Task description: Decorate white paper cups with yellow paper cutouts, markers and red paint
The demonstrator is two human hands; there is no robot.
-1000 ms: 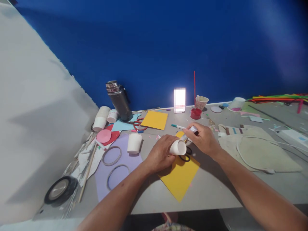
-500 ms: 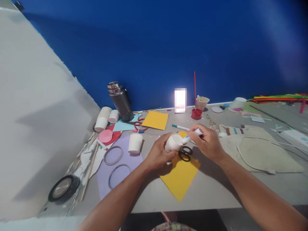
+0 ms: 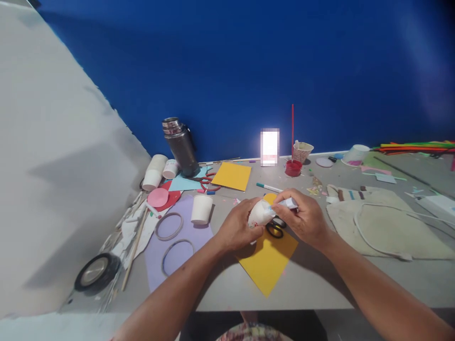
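held a white cup point(image 3: 261, 213) on its side in the left hand point(image 3: 237, 230), fingers point(image 3: 245, 211) curled shut round its wall, clear of the table point(image 3: 320, 279). gripped a small tube point(image 3: 286, 204) in the right hand point(image 3: 304, 219), fingers closed on its body. lay just right of the left fingertips, that tube, long axis running left to right, nozzle end against the cup's wall. sat equally near, both hands, meeting at the cup above a yellow sheet point(image 3: 268, 263). lay just under the hands, black scissors point(image 3: 275, 228), mostly covered: only the loops showed. could not make out the cup's mouth or base, nor whether anything left the nozzle; red marks near the cup's low edge too small to read. stood well left of the left fingers, a second cup point(image 3: 201, 209), upside down on purple paper point(image 3: 177, 237).
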